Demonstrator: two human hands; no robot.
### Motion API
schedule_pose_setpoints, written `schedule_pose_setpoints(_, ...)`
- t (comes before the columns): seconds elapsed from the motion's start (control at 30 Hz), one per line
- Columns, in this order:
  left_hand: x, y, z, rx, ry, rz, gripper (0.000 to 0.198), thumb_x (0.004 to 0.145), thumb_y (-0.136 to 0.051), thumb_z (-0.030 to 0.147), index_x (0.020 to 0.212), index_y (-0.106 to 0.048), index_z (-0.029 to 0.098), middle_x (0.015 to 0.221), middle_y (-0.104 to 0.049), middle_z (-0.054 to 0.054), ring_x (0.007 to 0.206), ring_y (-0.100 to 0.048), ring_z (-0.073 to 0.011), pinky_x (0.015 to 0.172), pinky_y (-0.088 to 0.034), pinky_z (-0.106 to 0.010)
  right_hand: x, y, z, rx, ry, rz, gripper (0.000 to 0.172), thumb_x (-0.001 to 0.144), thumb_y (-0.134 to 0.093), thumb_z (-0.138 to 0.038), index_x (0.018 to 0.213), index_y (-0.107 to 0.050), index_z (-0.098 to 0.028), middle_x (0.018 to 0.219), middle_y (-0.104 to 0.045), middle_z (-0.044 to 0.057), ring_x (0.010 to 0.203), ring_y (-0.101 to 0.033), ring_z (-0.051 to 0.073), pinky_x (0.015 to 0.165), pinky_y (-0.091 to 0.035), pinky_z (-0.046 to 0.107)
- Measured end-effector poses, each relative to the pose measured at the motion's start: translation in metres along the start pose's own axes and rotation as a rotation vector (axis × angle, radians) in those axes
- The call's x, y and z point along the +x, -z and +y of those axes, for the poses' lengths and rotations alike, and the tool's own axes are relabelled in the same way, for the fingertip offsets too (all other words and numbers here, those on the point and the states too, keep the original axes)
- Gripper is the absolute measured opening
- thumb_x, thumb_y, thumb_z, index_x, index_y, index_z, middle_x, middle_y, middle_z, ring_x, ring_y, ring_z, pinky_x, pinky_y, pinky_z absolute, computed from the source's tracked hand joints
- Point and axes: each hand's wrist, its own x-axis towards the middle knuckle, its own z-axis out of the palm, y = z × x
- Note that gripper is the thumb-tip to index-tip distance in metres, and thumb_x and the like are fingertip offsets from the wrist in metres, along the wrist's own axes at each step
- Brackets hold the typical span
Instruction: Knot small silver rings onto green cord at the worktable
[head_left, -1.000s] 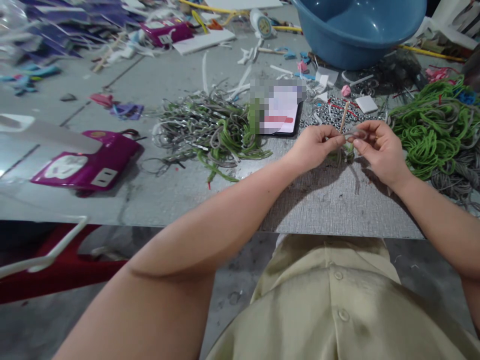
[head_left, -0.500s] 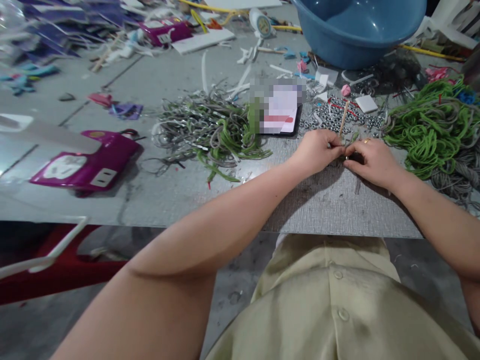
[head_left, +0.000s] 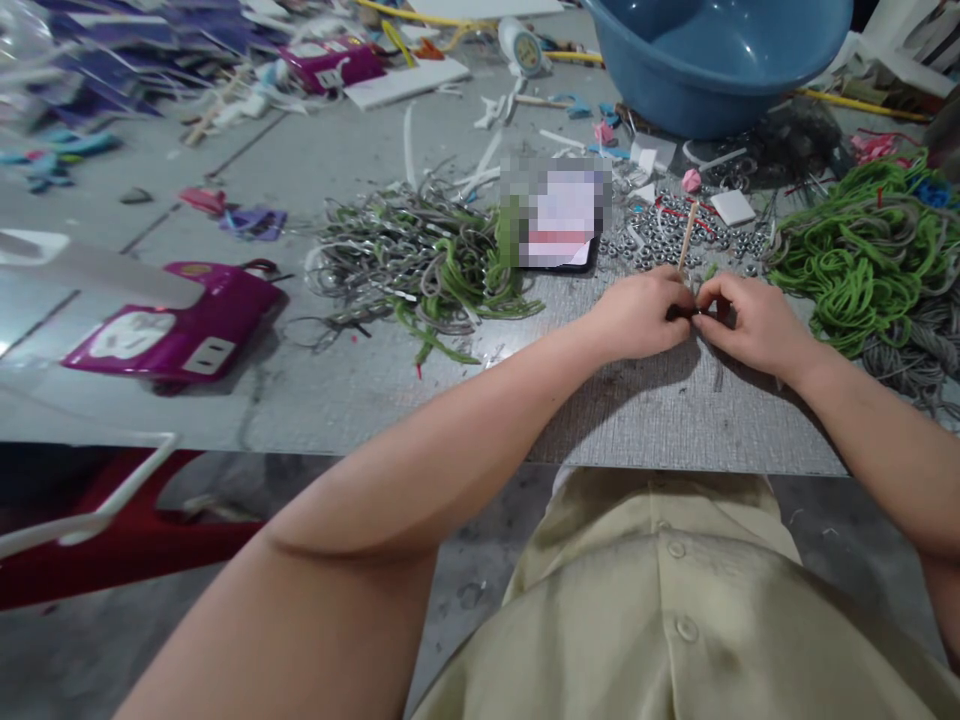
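Observation:
My left hand (head_left: 643,316) and my right hand (head_left: 750,322) meet fingertip to fingertip low over the grey table (head_left: 360,370). Between them they pinch a small dark piece (head_left: 686,311) with a bit of cord; most of it is hidden by the fingers. A thin wooden stick (head_left: 687,238) stands up just behind my left fingers, among several small metal nuts (head_left: 660,235). A heap of green and grey cords (head_left: 870,250) lies right of my right hand.
Another tangle of grey and green cords (head_left: 420,265) lies left of a phone (head_left: 562,215). A blue basin (head_left: 712,60) stands at the back. A magenta box (head_left: 176,330) sits at left. Scraps litter the far table. The table's front edge (head_left: 450,455) is near my body.
My hands dropped from a raised position down to the table surface and closed together; the right hand turned palm down, and the cord loop it held open is now hidden between the fingers.

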Motion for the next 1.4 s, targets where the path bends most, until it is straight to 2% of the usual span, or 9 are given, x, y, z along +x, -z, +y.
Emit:
schedule_pose_setpoints(0.13,0.0,0.003,-0.001,0.011,-0.006,-0.058,0.028,0.084,-0.052,0.022,0.096,-0.074,0.012,0.105,-0.067,-0.012,0.095,-0.066,-0.0231,0.086,-0.052,-0.035,0.0,-0.001,0.001,0.018,-0.015,0.028,0.008,0.08,-0.057,-0.028,0.085,-0.056,-0.022,0.077,-0.064,0.003,0.066,-0.053,0.017,0.066,-0.038,0.032)
schedule_pose_setpoints(0.3,0.0,0.003,-0.007,-0.028,-0.025,-0.019,0.026,0.087,-0.05,0.02,0.09,-0.076,0.014,0.098,-0.069,-0.008,0.089,-0.066,-0.0163,0.087,-0.052,-0.03,0.0,-0.006,0.006,-0.029,0.037,0.033,0.005,0.083,-0.055,-0.025,0.083,-0.059,-0.021,0.082,-0.066,0.005,0.073,-0.058,0.02,0.069,-0.042,0.033)
schedule_pose_setpoints(0.43,0.0,0.003,-0.009,-0.045,-0.01,-0.008,0.026,0.086,-0.053,0.019,0.09,-0.078,0.015,0.097,-0.071,-0.008,0.087,-0.066,-0.0151,0.085,-0.052,-0.029,-0.002,-0.008,0.01,-0.122,0.163,0.088,0.016,0.087,-0.054,-0.024,0.085,-0.068,-0.02,0.097,-0.069,0.009,0.086,-0.062,0.023,0.078,-0.045,0.037)
schedule_pose_setpoints(0.6,0.0,0.002,-0.01,-0.063,0.001,0.015,0.025,0.082,-0.056,0.018,0.092,-0.079,0.014,0.096,-0.073,-0.008,0.086,-0.067,-0.0158,0.084,-0.053,-0.03,-0.004,-0.007,0.009,-0.324,0.256,0.035,0.029,0.094,-0.051,-0.03,0.09,-0.078,-0.021,0.091,-0.07,0.009,0.085,-0.061,0.023,0.077,-0.04,0.038)
schedule_pose_setpoints(0.8,0.0,0.001,-0.009,-0.044,0.014,0.028,0.023,0.081,-0.058,0.017,0.088,-0.079,0.014,0.093,-0.073,-0.008,0.083,-0.068,-0.0157,0.081,-0.053,-0.028,-0.005,-0.007,0.002,-0.489,0.272,-0.014,0.035,0.096,-0.048,-0.032,0.09,-0.08,-0.019,0.088,-0.073,0.01,0.082,-0.061,0.024,0.075,-0.038,0.038)
schedule_pose_setpoints(1.03,-0.002,-0.002,-0.007,0.055,-0.014,0.079,0.025,0.083,-0.054,0.015,0.091,-0.078,0.016,0.091,-0.071,-0.006,0.082,-0.066,-0.0157,0.077,-0.052,-0.028,-0.004,-0.006,0.003,-0.316,0.3,-0.046,0.031,0.091,-0.051,-0.029,0.082,-0.078,-0.018,0.08,-0.072,0.009,0.077,-0.062,0.022,0.075,-0.039,0.038)
schedule_pose_setpoints(1.27,-0.005,-0.003,-0.004,0.15,0.03,0.075,0.024,0.086,-0.053,0.015,0.097,-0.074,0.015,0.099,-0.068,-0.009,0.092,-0.066,-0.0198,0.083,-0.052,-0.032,-0.009,-0.002,-0.005,-0.117,0.492,-0.17,0.031,0.091,-0.053,-0.03,0.067,-0.071,-0.02,0.07,-0.07,0.005,0.069,-0.06,0.018,0.074,-0.041,0.035)
schedule_pose_setpoints(1.33,-0.006,-0.002,-0.003,0.171,0.018,0.07,0.022,0.087,-0.054,0.017,0.099,-0.072,0.014,0.1,-0.068,-0.01,0.098,-0.065,-0.0219,0.089,-0.051,-0.036,-0.009,-0.002,-0.006,-0.107,0.494,-0.141,0.034,0.092,-0.051,-0.031,0.066,-0.07,-0.02,0.069,-0.07,0.005,0.068,-0.06,0.018,0.073,-0.043,0.035)
schedule_pose_setpoints(1.4,-0.008,-0.002,-0.001,0.191,0.02,0.068,0.021,0.087,-0.057,0.019,0.103,-0.07,0.014,0.104,-0.068,-0.011,0.104,-0.063,-0.0244,0.095,-0.05,-0.039,-0.009,-0.003,-0.004,-0.127,0.41,-0.023,0.033,0.094,-0.049,-0.032,0.073,-0.073,-0.02,0.075,-0.072,0.006,0.075,-0.064,0.021,0.075,-0.046,0.036)
